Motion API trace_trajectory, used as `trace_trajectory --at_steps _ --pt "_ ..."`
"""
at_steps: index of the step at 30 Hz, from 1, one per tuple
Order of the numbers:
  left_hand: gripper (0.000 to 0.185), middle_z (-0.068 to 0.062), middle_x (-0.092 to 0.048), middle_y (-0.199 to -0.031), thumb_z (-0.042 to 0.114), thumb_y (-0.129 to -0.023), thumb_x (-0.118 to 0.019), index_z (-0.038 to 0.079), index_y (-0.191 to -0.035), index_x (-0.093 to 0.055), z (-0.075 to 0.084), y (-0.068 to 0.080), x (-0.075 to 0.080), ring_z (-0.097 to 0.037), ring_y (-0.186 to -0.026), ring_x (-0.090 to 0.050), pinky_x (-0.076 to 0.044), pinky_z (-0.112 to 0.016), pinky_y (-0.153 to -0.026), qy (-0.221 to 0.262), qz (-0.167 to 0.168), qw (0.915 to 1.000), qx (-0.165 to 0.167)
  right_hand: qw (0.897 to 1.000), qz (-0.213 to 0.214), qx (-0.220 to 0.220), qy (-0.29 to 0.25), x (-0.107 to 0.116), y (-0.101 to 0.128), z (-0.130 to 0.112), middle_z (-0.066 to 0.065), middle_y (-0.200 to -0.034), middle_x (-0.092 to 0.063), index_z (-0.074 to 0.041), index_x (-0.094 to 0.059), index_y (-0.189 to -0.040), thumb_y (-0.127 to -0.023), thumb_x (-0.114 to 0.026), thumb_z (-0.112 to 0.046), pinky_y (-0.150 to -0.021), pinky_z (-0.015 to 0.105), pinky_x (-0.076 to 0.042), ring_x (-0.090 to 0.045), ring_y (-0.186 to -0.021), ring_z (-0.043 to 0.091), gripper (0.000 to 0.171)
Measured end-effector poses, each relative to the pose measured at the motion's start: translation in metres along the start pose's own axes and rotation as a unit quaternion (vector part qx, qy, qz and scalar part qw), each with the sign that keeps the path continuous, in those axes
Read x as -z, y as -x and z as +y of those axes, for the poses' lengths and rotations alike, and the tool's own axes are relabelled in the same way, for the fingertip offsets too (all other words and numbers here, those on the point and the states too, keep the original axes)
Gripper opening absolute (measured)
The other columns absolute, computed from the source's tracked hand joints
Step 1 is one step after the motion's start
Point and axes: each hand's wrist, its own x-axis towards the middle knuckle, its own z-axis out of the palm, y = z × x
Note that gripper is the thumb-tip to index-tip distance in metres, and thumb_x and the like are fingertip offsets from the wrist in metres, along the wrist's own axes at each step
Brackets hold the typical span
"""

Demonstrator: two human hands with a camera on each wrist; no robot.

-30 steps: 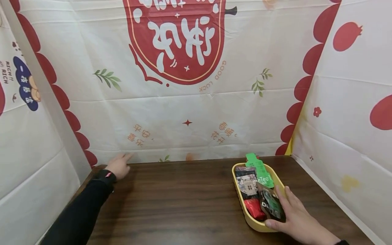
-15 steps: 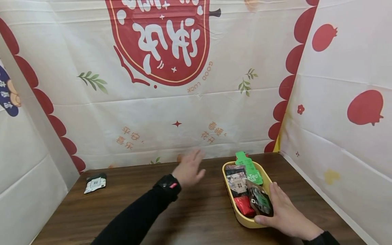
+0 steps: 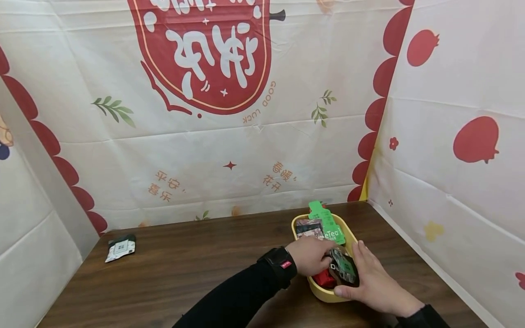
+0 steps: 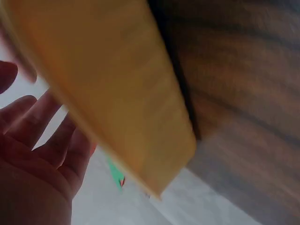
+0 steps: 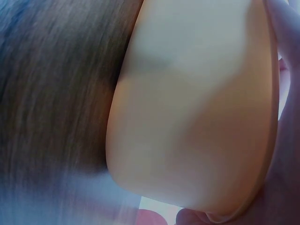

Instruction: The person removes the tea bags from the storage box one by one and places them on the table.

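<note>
Yellow plastic marks the centre of the work: an oval tray (image 3: 324, 294) at about four o'clock on the dark wooden worktop (image 3: 197, 269), loaded with small packets. Among them are a green sachet (image 3: 328, 223) at the far end, a black-and-grey packet (image 3: 307, 227) beside it, a red packet (image 3: 326, 279) low in the near end, and a dark packet (image 3: 344, 269) with green print on top.

By my judgement the step in hand is picking a packet out of the tray. The left hand (image 3: 312, 255) reaches in from nine o'clock, black sleeve and wristband lying across the worktop, its fingers curled down among the packets next to the dark packet. Whether they have pinched anything I cannot tell; the head view hides the fingertips, and the left wrist view shows only blurred, loosely spread fingers (image 4: 28, 140) beside the tray wall.

The right hand (image 3: 371, 282) steadies the tray from three o'clock, thumb hooked under the near rim and fingers laid along the far side touching the dark packet, palm tilted inward.

Next, I would say, comes a firm pinch on one packet and a straight lift while the right hand keeps the tray from sliding.

One white-and-black packet (image 3: 120, 248) lies alone at nine o'clock, well apart, near the printed cloth backdrop (image 3: 205, 150).
</note>
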Motion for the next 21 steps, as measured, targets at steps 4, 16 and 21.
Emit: trace_trajectory --at_steps 4,16,21 --pt "0.035 0.016 -0.063 -0.121 0.025 -0.102 -0.057 0.023 -0.136 -0.061 0.003 -0.005 -0.007 0.005 -0.103 -0.056 -0.039 -0.016 -0.094 -0.028 0.015 0.9993 -0.021 1.000 0.005 0.008 0.003 0.000 0.000 0.001 0.043 -0.152 -0.006 0.018 -0.011 -0.149 -0.077 -0.076 -0.063 -0.100 0.074 -0.021 -0.011 -0.137 0.061 0.126" --pt "0.026 0.013 -0.062 -0.116 0.025 -0.098 -0.061 0.031 -0.120 -0.073 0.013 -0.009 -0.012 0.001 -0.103 -0.056 -0.040 -0.013 -0.089 -0.133 0.065 0.9879 -0.047 1.000 -0.007 0.002 -0.010 0.002 -0.002 -0.002 0.044 -0.152 -0.005 0.016 -0.010 -0.151 -0.078 -0.077 -0.060 -0.097 0.075 -0.025 -0.010 -0.137 0.061 0.125" --pt "0.027 0.015 -0.061 -0.113 0.028 -0.095 -0.064 0.034 -0.121 -0.073 0.018 -0.010 -0.013 0.003 -0.101 -0.054 -0.040 -0.014 -0.087 -0.142 0.064 0.9866 -0.048 1.000 -0.018 -0.005 -0.011 0.002 -0.002 -0.002 0.044 -0.152 -0.004 0.017 -0.008 -0.150 -0.078 -0.077 -0.060 -0.097 0.076 -0.024 -0.009 -0.137 0.061 0.126"
